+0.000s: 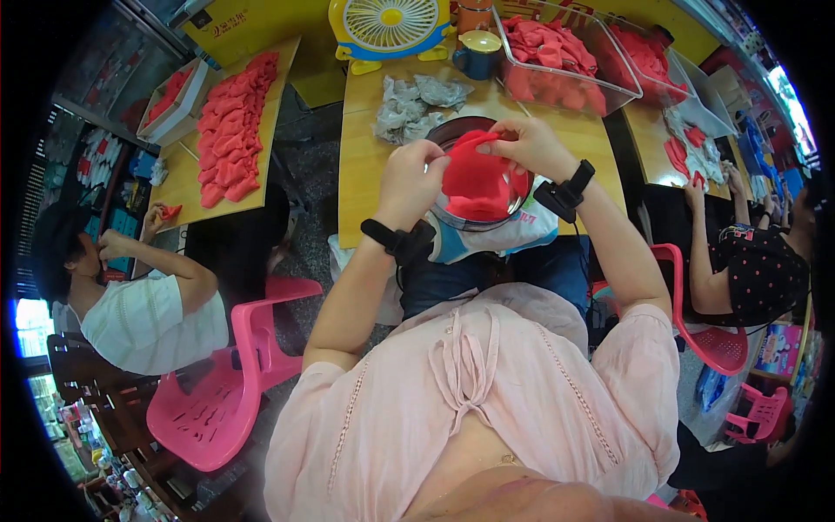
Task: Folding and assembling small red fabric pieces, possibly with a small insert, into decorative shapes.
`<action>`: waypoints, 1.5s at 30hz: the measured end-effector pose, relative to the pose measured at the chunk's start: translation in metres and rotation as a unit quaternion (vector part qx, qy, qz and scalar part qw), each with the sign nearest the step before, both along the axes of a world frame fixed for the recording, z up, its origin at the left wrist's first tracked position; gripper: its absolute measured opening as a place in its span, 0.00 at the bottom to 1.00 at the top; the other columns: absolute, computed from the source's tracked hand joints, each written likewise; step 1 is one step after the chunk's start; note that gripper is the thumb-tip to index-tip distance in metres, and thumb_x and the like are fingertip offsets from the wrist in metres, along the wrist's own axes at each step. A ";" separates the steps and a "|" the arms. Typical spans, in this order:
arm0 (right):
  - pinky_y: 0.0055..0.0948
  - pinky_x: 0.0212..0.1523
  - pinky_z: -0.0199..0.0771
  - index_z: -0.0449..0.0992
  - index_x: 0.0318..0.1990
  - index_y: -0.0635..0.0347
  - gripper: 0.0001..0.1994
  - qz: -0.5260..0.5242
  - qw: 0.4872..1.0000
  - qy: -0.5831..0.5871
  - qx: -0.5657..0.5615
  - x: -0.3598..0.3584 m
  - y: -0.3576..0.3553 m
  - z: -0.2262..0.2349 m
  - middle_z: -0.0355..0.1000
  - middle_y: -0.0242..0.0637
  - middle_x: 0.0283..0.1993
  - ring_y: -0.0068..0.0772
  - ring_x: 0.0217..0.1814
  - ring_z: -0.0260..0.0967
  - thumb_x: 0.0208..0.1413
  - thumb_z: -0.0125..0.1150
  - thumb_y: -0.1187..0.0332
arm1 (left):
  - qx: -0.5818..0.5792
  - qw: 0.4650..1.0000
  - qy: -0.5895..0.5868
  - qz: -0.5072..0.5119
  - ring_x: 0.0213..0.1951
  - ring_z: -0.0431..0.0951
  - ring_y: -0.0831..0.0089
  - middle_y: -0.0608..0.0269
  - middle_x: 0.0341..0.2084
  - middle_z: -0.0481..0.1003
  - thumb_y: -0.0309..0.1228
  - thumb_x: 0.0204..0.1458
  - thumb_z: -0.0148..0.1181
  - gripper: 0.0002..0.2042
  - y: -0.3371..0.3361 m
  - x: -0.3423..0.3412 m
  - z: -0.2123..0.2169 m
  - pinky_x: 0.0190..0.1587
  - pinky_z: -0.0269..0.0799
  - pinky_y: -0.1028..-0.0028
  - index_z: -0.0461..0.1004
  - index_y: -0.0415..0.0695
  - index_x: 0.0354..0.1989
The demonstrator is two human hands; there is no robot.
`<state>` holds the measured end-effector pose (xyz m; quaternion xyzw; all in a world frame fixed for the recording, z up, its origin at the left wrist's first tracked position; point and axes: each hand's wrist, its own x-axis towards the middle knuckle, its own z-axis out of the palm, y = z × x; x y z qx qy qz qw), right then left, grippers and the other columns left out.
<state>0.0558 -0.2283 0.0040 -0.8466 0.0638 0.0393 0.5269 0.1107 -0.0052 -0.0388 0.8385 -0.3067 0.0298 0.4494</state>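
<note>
A red piece of fabric (468,167) is stretched between my hands above a round, dark-rimmed metal bowl (481,224). My left hand (416,178) pinches the fabric's left edge, the fingertips pressed together. At its upper right edge, thumb and fingers of my right hand (532,150) grip the same fabric. More red shows inside the bowl, partly hidden by the held piece; whether it is cloth or a reflection I cannot tell. Beneath the bowl, at the table's near edge, lies a white cloth with blue trim (532,228).
Crumpled grey plastic bags (409,109) lie beyond the bowl on the wooden table (370,187). Behind them stand a yellow and blue fan (391,26), a lidded mug (478,56) and a clear bin of red pieces (561,65). People sit at tables on both sides.
</note>
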 end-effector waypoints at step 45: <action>0.20 0.23 0.69 0.80 0.30 0.62 0.13 -0.018 0.943 -0.027 0.330 -0.066 0.084 -0.011 0.77 0.33 0.25 0.20 0.22 0.70 0.59 0.61 0.61 | -0.226 0.950 0.215 -0.030 0.27 0.76 0.82 0.64 0.26 0.77 0.25 0.51 0.66 0.06 0.038 -0.067 0.009 0.30 0.70 0.80 0.74 0.38 0.31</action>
